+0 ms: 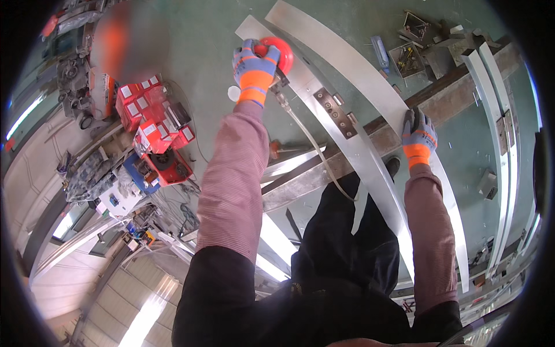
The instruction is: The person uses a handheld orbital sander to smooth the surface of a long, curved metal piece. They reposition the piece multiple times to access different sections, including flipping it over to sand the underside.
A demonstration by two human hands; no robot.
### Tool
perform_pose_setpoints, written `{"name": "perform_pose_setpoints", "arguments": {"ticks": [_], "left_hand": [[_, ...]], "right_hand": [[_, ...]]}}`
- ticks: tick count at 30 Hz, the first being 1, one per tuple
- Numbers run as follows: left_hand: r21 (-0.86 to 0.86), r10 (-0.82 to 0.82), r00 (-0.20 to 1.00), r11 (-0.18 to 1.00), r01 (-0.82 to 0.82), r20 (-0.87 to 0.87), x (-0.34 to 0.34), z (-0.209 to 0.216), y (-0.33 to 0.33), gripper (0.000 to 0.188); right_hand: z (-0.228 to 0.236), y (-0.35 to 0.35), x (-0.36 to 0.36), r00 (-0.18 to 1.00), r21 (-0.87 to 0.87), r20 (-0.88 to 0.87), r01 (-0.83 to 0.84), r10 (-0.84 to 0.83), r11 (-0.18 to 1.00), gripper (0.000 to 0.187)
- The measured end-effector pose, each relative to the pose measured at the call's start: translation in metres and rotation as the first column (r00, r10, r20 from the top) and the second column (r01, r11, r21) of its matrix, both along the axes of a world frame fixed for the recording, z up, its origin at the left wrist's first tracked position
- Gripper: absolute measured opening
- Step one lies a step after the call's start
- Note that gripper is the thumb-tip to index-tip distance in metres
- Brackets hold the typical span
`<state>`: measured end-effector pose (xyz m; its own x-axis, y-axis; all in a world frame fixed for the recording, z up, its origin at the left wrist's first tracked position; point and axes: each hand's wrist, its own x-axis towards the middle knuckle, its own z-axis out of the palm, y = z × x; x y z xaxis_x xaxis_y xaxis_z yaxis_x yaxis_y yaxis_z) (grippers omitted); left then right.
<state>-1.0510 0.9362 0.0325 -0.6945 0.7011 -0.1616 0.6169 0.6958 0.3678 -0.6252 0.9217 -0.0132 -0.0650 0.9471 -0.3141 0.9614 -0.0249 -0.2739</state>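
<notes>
My left hand (252,72), in a grey and orange glove, is closed round a red round-headed air sander (282,53). The sander sits at the far end of a long silvery metal strip (306,87), and a pale hose (309,136) trails back from it. A darker hinge-like plate with holes (335,113) is fixed on that strip. A second metal strip (341,52) lies to the right of the first. My right hand (418,137), gloved alike, grips its edge about midway; the fingertips are partly hidden.
Both strips lie across a rusty steel beam (451,101). Farther right, more long metal strips (491,98) rest on the beam. Metal scraps and a box of small parts (407,59) are at the far right. Red boxes (147,104) and cluttered tools stand left. My shoe (393,166) is near the beam.
</notes>
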Motion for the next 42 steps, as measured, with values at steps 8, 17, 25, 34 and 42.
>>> {"name": "perform_pose_setpoints", "arguments": {"ticks": [8,17,25,34,42], "left_hand": [[-0.013,-0.096,0.995,0.995,0.096,0.015,0.068,0.013,-0.018,0.041],[0.008,0.01,0.999,1.0,-0.01,-0.045,0.046,0.013,0.002,0.044],[0.077,0.044,0.998,0.996,-0.047,0.042,0.063,0.008,-0.058,0.039],[0.011,0.105,0.99,0.994,-0.107,0.097,0.082,0.008,-0.11,0.037],[0.045,-0.038,0.999,0.998,0.037,0.004,0.145,0.016,-0.146,0.032]], "right_hand": [[-0.002,0.0,0.0,1.0,0.034,0.002,0.014,-0.014,0.999,0.043],[-0.003,0.0,0.004,0.999,-0.02,0.028,0.021,-0.021,1.0,0.048],[-0.002,0.003,0.003,0.996,-0.053,0.09,-0.008,0.013,0.999,0.053],[-0.005,0.002,0.002,0.995,-0.077,0.095,0.005,0.002,0.997,0.055],[-0.005,-0.001,0.003,0.997,-0.088,0.073,0.009,-0.003,0.996,0.059]]}}
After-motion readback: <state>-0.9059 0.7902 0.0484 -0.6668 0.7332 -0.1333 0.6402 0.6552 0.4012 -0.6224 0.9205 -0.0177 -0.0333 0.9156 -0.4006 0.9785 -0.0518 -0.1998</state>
